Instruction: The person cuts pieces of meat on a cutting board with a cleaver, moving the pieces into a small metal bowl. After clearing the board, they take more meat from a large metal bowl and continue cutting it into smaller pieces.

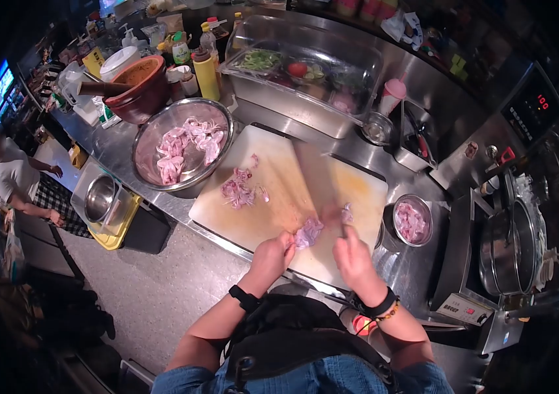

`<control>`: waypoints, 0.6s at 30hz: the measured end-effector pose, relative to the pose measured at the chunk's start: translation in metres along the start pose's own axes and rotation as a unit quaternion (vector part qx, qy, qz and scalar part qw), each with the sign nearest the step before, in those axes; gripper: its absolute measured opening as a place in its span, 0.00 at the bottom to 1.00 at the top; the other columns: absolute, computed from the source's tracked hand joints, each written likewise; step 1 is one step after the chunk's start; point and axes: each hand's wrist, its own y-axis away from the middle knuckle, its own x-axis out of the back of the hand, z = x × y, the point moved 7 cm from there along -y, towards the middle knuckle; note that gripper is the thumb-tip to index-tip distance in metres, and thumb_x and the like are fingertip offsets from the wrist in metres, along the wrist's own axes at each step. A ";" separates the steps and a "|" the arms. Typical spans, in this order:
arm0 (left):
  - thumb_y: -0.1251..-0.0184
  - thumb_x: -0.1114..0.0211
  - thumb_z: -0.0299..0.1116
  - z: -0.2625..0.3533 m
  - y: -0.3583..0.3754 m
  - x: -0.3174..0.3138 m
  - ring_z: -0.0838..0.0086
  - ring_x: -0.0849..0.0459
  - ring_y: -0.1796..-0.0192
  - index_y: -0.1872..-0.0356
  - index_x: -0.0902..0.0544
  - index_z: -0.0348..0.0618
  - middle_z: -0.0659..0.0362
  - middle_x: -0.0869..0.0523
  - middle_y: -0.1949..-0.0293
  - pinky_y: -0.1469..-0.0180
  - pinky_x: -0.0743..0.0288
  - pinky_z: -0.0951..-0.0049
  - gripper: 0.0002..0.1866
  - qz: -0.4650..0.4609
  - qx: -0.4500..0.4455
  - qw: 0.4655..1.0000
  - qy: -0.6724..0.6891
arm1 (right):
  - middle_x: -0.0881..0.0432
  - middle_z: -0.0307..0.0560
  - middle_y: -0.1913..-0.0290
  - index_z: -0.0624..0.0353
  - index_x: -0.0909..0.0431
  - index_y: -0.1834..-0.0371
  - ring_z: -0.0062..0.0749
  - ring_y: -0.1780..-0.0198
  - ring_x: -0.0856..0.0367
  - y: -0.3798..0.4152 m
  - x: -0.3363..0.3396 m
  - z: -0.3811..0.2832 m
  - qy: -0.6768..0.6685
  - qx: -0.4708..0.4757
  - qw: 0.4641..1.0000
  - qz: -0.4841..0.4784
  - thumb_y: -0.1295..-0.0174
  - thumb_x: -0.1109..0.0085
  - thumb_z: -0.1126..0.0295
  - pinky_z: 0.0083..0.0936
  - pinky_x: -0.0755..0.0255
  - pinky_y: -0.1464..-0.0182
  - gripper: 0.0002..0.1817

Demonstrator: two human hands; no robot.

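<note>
On a white cutting board (227, 213) lies a piece of raw pale meat (309, 234). The closed fingers of my left hand (274, 255) pinch its left edge. My right hand (353, 256) is wrapped round the handle of a cleaver (319, 180), whose blade is smeared by motion and reaches up over the boards. A small pale scrap (347, 213) is just above my right hand. A pile of reddish meat trimmings (238, 189) rests on the left part of the board.
A steel bowl (140, 157) with raw meat stands left of the board, below a red mortar (136, 90). At the right is a smaller bowl of meat (412, 220). Behind sits a clear-lidded food container (292, 82). A person (23, 177) stands at far left.
</note>
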 end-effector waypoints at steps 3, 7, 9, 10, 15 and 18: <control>0.38 0.33 0.31 -0.010 0.006 -0.004 0.53 0.15 0.71 0.61 0.21 0.42 0.49 0.16 0.75 0.69 0.23 0.59 0.08 -0.005 0.018 1.000 -0.016 | 0.19 0.72 0.60 0.63 0.30 0.41 0.63 0.56 0.19 0.004 -0.033 0.028 0.182 -0.100 0.967 -0.149 0.27 0.51 0.61 0.48 0.26 0.57 0.19; 0.37 0.34 0.30 -0.017 0.004 0.006 0.52 0.16 0.72 0.64 0.21 0.41 0.48 0.16 0.77 0.69 0.23 0.58 0.06 0.015 0.045 0.999 0.013 | 0.18 0.70 0.67 0.65 0.30 0.43 0.64 0.61 0.18 0.029 -0.023 0.039 0.198 -0.083 0.966 -0.143 0.25 0.55 0.57 0.50 0.24 0.58 0.21; 0.38 0.34 0.31 -0.018 0.000 0.011 0.53 0.15 0.72 0.65 0.21 0.40 0.49 0.17 0.77 0.69 0.23 0.59 0.07 0.015 0.057 0.996 0.064 | 0.18 0.69 0.68 0.66 0.30 0.45 0.64 0.62 0.18 0.041 -0.015 0.042 0.211 -0.082 0.964 -0.143 0.25 0.55 0.57 0.50 0.25 0.59 0.21; 0.38 0.34 0.30 -0.015 -0.002 0.011 0.56 0.15 0.72 0.65 0.21 0.39 0.50 0.16 0.77 0.68 0.23 0.61 0.07 0.010 0.057 0.996 0.073 | 0.18 0.69 0.68 0.66 0.30 0.45 0.64 0.62 0.18 0.047 -0.012 0.043 0.210 -0.100 0.961 -0.147 0.25 0.55 0.57 0.50 0.25 0.60 0.21; 0.40 0.33 0.28 0.005 -0.009 0.009 0.64 0.14 0.71 0.65 0.20 0.38 0.52 0.15 0.74 0.66 0.22 0.69 0.06 -0.062 0.096 0.991 0.067 | 0.18 0.66 0.71 0.65 0.30 0.47 0.62 0.66 0.18 0.077 -0.005 0.045 0.220 -0.121 0.957 -0.143 0.26 0.53 0.57 0.50 0.25 0.64 0.19; 0.40 0.33 0.29 0.002 -0.012 0.016 0.58 0.14 0.71 0.66 0.20 0.41 0.51 0.15 0.74 0.66 0.22 0.65 0.06 -0.050 0.100 0.992 0.050 | 0.18 0.63 0.73 0.64 0.29 0.50 0.61 0.70 0.18 0.092 0.007 0.038 0.227 -0.122 0.956 -0.139 0.26 0.52 0.58 0.50 0.25 0.67 0.18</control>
